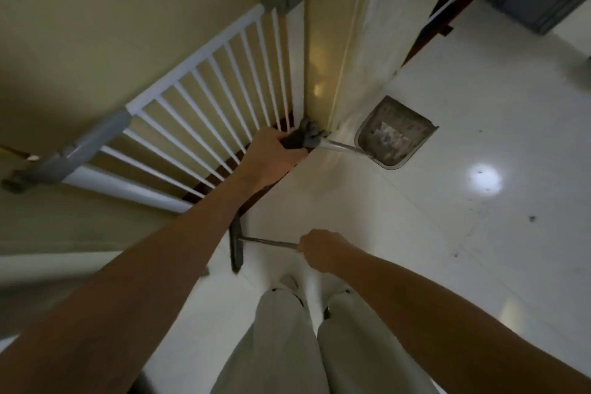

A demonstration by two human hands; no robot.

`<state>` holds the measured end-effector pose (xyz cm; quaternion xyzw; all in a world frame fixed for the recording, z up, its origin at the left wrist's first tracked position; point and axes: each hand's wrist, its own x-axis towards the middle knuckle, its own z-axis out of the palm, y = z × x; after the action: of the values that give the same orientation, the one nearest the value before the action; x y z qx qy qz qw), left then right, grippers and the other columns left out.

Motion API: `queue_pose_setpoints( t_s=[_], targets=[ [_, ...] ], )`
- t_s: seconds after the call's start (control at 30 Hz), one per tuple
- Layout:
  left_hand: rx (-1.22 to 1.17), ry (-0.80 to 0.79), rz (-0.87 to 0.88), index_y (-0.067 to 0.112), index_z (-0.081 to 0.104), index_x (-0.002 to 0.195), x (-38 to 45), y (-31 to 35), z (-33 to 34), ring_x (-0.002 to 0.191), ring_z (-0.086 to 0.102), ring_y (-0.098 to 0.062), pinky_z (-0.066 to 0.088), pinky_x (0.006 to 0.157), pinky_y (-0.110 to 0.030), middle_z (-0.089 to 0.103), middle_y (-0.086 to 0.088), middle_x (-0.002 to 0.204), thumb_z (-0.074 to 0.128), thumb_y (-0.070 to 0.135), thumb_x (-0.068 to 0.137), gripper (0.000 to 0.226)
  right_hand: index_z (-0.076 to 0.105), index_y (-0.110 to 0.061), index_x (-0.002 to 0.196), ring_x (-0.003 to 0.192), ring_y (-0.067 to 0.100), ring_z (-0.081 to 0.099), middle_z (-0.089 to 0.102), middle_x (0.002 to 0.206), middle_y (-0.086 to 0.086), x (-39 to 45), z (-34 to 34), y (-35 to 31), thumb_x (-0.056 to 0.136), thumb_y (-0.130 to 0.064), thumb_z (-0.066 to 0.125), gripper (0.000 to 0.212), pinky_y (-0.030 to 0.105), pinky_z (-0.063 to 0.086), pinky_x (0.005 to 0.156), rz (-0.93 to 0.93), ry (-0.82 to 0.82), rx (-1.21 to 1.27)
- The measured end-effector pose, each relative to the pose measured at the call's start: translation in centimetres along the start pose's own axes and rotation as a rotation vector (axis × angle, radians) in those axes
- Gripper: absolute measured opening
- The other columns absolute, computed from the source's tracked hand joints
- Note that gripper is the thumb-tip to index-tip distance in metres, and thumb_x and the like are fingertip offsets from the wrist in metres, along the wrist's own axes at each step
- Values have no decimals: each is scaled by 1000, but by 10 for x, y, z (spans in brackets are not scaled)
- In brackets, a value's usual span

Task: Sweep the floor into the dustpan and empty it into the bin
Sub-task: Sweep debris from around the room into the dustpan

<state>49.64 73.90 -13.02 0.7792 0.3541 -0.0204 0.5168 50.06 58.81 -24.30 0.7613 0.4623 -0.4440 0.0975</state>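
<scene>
Left hand (271, 157) out ahead, fingers wrapped round dark handle (295, 139) of dustpan (391, 134); grip closed on it. Metal shaft running right from that fist to pan, pan lying just beyond hand, well forward of body. Pan on white floor (447, 233), mouth toward upper right, back corner close against cream door frame (361, 41); grey dust and debris heaped inside. Right hand (323, 251) lower, nearer legs, fist curled on thin dark broom stick (271, 242); grip closed on it. Stick running left from fist to narrow dark broom head (236, 246), standing on edge on floor just left of trouser legs (287, 345). Broom head well apart from pan, between wall and feet. White barred gate (208, 80) with grey ends behind left hand, along yellow wall. Dark specks scattered on floor at right. Bin not identifiable.
</scene>
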Motion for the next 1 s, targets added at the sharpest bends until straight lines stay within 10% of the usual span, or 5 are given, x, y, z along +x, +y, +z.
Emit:
queue_pose_setpoints(
  t_s=[0.33, 1.0],
  targets=[
    [17, -3, -128, 2, 61, 72, -5, -67, -28, 45, 44, -16, 33, 38, -17, 53, -15, 62, 67, 15, 87, 20, 58, -7, 118, 95, 24, 64, 63, 106, 9, 35, 15, -7, 96, -12, 45, 26, 34, 53, 83, 105, -23, -38],
    [134, 13, -71, 14, 54, 60, 60, 13, 51, 39, 47, -4, 32, 35, -8, 52, 0, 54, 67, 16, 87, 30, 55, -7, 125, 89, 22, 63, 62, 107, 8, 29, 1, 124, 98, -10, 40, 31, 29, 52, 76, 469, 162, 390]
  ],
)
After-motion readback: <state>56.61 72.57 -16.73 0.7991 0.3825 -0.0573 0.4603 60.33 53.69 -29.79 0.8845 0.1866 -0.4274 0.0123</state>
